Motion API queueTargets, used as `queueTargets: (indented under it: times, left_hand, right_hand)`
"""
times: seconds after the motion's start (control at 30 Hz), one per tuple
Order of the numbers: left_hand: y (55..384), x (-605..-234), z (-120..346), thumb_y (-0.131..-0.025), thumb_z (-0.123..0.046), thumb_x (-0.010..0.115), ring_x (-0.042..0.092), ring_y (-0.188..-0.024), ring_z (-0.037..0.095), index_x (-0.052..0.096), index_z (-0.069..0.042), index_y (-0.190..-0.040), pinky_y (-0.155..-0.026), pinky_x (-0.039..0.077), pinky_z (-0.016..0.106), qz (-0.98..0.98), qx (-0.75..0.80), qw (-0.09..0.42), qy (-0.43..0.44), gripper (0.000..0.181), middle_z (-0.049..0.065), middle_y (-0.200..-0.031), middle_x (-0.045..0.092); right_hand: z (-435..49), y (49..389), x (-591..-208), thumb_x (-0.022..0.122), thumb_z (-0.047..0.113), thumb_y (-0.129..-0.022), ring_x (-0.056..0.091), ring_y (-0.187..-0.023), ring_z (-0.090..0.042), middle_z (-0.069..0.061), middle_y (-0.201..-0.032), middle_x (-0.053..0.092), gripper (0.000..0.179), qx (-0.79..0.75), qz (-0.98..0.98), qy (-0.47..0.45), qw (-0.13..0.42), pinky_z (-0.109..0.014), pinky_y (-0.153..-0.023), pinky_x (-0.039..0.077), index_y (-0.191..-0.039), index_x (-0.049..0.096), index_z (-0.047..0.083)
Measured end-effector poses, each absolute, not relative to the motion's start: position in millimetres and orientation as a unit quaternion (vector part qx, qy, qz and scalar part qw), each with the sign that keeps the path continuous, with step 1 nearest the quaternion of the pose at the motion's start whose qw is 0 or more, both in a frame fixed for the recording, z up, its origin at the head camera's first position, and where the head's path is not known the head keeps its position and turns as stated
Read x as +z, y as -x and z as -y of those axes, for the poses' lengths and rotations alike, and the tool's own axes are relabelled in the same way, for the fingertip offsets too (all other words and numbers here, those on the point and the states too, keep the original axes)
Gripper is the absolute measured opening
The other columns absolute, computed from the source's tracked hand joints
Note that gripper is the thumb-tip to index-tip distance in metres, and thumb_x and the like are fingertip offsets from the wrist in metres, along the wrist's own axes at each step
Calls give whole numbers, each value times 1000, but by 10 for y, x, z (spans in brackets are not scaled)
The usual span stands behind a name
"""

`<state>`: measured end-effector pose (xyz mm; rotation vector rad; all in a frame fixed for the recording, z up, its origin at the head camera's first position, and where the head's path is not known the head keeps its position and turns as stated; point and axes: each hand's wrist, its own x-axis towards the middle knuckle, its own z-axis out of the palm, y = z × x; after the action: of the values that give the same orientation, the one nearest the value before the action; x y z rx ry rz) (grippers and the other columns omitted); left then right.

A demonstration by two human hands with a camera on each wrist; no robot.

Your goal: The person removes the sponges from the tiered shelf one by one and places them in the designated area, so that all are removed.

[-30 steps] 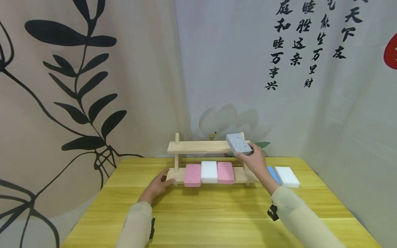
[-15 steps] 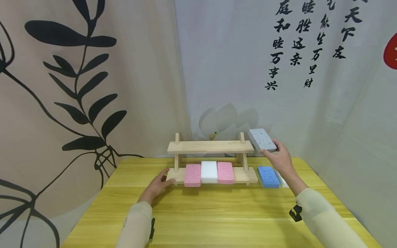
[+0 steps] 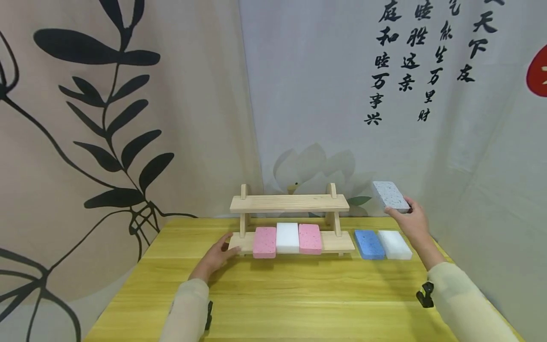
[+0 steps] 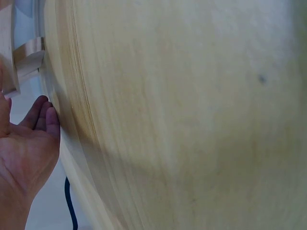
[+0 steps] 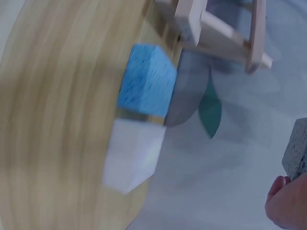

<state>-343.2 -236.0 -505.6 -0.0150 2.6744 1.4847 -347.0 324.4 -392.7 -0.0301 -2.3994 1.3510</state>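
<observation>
In the head view my right hand [image 3: 412,221] pinches a grey speckled sponge [image 3: 390,195] by its near end, holding it in the air above the right side of the table. Below it a blue sponge [image 3: 369,244] and a white sponge [image 3: 395,244] lie side by side on the table. My left hand [image 3: 217,256] grips the left end of a two-tier wooden rack [image 3: 289,203], thumb on the lower shelf. On that shelf sit a pink sponge [image 3: 265,242], a white sponge [image 3: 287,237] and another pink sponge [image 3: 310,239]. The upper shelf bears nothing.
The yellow wood-grain table [image 3: 278,299] extends in front of the rack. Behind it hangs a printed cloth backdrop [image 3: 205,118] with plants and writing. A second cloth [image 3: 491,190] borders the right side.
My right hand has carried the grey sponge rightward, from over the upper shelf's right end to beyond the rack. The blue and white sponges show fully now. My left hand stays put.
</observation>
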Motion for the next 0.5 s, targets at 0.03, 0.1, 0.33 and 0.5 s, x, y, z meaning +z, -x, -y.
queueTargets:
  times: [0.03, 0.1, 0.33, 0.5]
  left_hand:
    - [3430, -5053, 2360, -93, -53, 64, 35, -137, 48, 26, -17, -158, -109, 30, 63, -874, 483, 41, 6, 83, 31, -149, 37]
    - [3431, -5049, 2361, -93, -54, 64, 35, -136, 49, 26, -17, -158, -108, 31, 64, -876, 480, 41, 6, 84, 31, -148, 38]
    - [3438, -5048, 2358, -93, -52, 64, 33, -139, 48, 25, -17, -158, -110, 27, 63, -876, 481, 42, 6, 83, 31, -150, 35]
    - [3427, -5041, 2353, -94, -51, 64, 33, -138, 48, 25, -17, -158, -111, 27, 63, -876, 481, 42, 6, 82, 32, -150, 36]
  right_hand:
    - [-3286, 3475, -3944, 65, 40, -95, 48, -110, -27, -28, -137, 43, 80, 481, 855, 16, 196, -12, -73, 40, -150, 31, -8]
    - [-3365, 3487, -3978, 65, 38, -95, 49, -110, -26, -28, -136, 45, 79, 481, 853, 25, 200, -12, -72, 40, -149, 32, -9]
    - [-3640, 3486, -4129, 63, 38, -96, 48, -114, -33, -33, -141, 41, 81, 469, 863, 52, 180, -14, -69, 40, -150, 27, -11]
    - [-3829, 3476, -4237, 59, 41, -98, 43, -125, -46, -38, -145, 35, 84, 461, 872, 55, 154, -35, -83, 46, -152, 20, -12]
